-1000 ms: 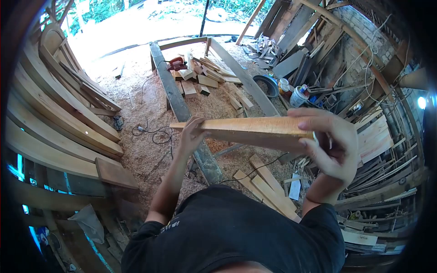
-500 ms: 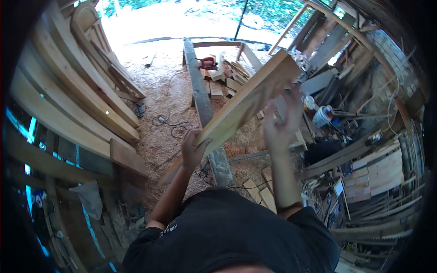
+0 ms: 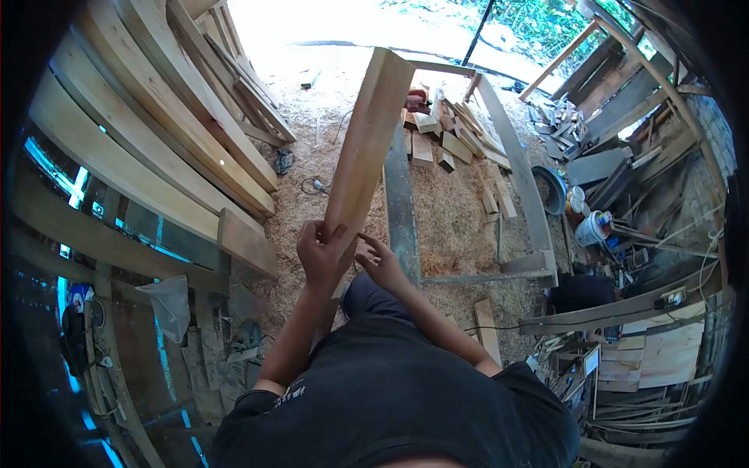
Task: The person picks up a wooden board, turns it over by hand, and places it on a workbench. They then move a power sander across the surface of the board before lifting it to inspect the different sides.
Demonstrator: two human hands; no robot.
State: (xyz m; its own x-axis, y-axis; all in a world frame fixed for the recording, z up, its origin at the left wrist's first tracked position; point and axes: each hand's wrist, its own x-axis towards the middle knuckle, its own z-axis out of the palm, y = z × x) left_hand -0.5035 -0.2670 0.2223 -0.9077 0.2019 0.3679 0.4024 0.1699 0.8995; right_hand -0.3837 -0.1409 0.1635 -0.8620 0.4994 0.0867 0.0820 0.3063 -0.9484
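A long, thick wooden plank (image 3: 365,140) rises at a slant in front of my body, its far end pointing away from me. My left hand (image 3: 321,253) is wrapped around its lower part, the thumb lying across the face. Close by on the right, my right hand (image 3: 382,264) has its fingers loosely apart, fingertips right at the plank's edge. The plank's lower end runs down behind my left forearm and is partly hidden.
Tall boards (image 3: 168,117) lean along the left. A low wooden frame (image 3: 515,156) stands ahead, with a pile of offcuts (image 3: 449,140) and a red power tool (image 3: 417,101) within it. Wood shavings (image 3: 460,226) cover the floor. A white bucket (image 3: 593,228) sits among scraps at right.
The plank has swung left and stands steeper. My right hand has come down from its upper face to beside my left hand. The view has shifted to the right.
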